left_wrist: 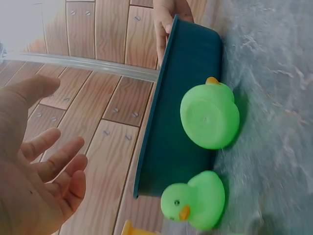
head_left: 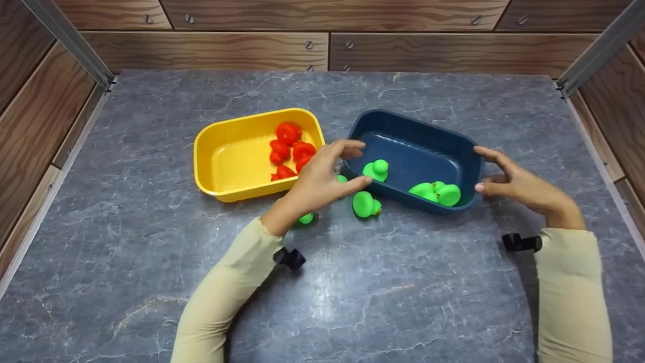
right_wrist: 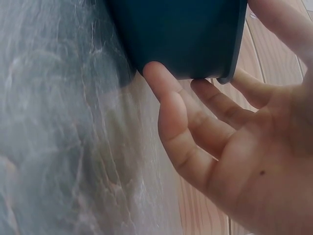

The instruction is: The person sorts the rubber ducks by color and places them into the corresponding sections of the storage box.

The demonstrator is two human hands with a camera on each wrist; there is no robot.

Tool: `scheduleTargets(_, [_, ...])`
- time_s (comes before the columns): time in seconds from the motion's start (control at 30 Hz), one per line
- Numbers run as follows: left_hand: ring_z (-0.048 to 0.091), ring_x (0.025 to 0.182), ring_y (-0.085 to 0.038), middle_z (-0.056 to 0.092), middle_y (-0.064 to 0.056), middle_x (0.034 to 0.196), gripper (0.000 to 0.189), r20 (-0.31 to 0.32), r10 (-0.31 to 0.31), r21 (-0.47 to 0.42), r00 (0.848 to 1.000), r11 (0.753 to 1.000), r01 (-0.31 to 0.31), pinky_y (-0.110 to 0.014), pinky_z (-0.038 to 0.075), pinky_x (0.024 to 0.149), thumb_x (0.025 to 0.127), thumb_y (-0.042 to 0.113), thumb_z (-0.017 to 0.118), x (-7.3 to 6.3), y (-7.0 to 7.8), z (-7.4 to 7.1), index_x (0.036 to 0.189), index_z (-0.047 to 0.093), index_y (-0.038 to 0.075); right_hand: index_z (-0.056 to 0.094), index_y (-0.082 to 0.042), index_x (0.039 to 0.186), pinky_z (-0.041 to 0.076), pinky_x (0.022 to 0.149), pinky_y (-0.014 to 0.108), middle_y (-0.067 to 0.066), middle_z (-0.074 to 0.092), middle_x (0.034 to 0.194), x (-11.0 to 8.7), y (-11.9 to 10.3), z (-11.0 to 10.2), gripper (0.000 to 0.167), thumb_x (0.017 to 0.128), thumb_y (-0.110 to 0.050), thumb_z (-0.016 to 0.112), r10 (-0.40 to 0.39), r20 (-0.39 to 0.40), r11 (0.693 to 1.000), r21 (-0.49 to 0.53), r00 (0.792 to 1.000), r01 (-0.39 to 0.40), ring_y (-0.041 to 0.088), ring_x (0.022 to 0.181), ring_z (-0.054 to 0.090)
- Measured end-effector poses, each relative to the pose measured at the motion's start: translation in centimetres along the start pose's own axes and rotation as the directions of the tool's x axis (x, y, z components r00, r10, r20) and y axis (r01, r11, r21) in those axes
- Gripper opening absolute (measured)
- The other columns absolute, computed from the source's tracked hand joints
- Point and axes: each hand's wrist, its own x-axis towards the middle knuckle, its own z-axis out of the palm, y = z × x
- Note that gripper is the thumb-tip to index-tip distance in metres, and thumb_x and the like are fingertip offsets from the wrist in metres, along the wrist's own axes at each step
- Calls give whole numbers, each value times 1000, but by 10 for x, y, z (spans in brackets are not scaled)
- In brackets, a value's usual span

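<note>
My left hand (head_left: pixel 322 174) hovers over the near left corner of a dark blue bin (head_left: pixel 428 128), thumb and fingers spread with nothing between them. My right hand (head_left: pixel 529 189) touches the outside of the bin's right end with its fingertips. Inside the bin lie several green rubber ducks (head_left: pixel 448 195), one upright at the left, the others bunched at the near right. On the table a tipped green duck (head_left: pixel 365 204) shows its flat base; another duck (left_wrist: pixel 208 200) is beside it in the left wrist view. My left hand and wrist partly hide other green ducks.
A yellow bin (head_left: pixel 221 194) stands left of the blue one, with several red rubber ducks (head_left: pixel 288 133) in its right half. Both bins rest on a grey marbled tabletop (head_left: pixel 403 302). Wood-patterned panels (head_left: pixel 252 48) enclose the table at the back and sides.
</note>
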Motion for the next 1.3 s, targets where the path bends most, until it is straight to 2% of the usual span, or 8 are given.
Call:
scheduleTargets(0.2, [55,116,-22,60,-6,126,67,23,17,39,1000,999,-18,-38,46,100,79,38,78,-20,-6,-9,135,51,12,5,-25,156,49,82,21,20,-3,160,1,0,0,80,96,-17,58,-8,12,1000,13,1000,8,-6,103,54])
scheduleTargets(0.4, [57,114,-22,62,-6,124,68,22,4,27,1000,1000,-4,-41,45,102,76,37,82,-43,-19,-21,133,52,14,5,-26,156,49,82,21,18,-5,160,1,0,-1,80,97,-16,58,-8,20,1000,15,1000,8,-5,104,54])
scheduleTargets(0.57, [59,113,-20,63,-7,121,68,2,-26,57,1000,998,26,-38,46,102,73,35,84,-63,-33,-30,131,54,17,4,-25,156,48,82,19,18,-4,160,-1,0,-2,80,97,-18,58,3,12,1000,-2,1000,-3,-6,104,53])
scheduleTargets(0.67, [59,112,-18,64,-6,121,68,-15,-53,93,998,994,54,-38,47,96,72,35,84,-74,-43,-33,131,55,17,4,-25,156,48,81,20,18,-4,160,-1,1,-1,80,97,-17,58,-3,15,1000,8,1000,3,-5,102,54])
scheduleTargets(0.83, [60,111,-19,65,-6,122,69,-26,-104,144,994,984,107,-43,48,93,71,38,85,-90,-55,-38,129,57,16,5,-24,155,50,81,23,18,-4,159,0,0,0,78,97,-13,56,-34,28,999,38,999,33,-1,102,57])
scheduleTargets(0.93, [61,111,-20,65,-5,121,68,-29,-121,175,992,977,125,-43,47,97,70,38,86,-97,-59,-41,127,58,15,6,-24,155,50,81,23,18,-4,159,0,0,0,78,97,-13,57,-35,28,999,38,999,33,-1,101,57])
scheduleTargets(1.07, [61,109,-19,64,-2,122,67,-17,-143,219,990,965,144,-41,48,96,69,39,86,-103,-63,-45,127,58,17,6,-24,155,51,80,23,18,-3,158,0,0,0,78,97,-14,57,-33,23,999,34,999,32,-1,101,58])
scheduleTargets(1.3, [59,111,-18,62,1,123,67,41,-216,284,975,939,196,-41,47,97,71,41,84,-101,-67,-44,129,56,21,5,-24,155,50,81,22,19,-3,159,1,0,0,79,97,-15,57,-20,22,999,28,1000,19,-3,101,56])
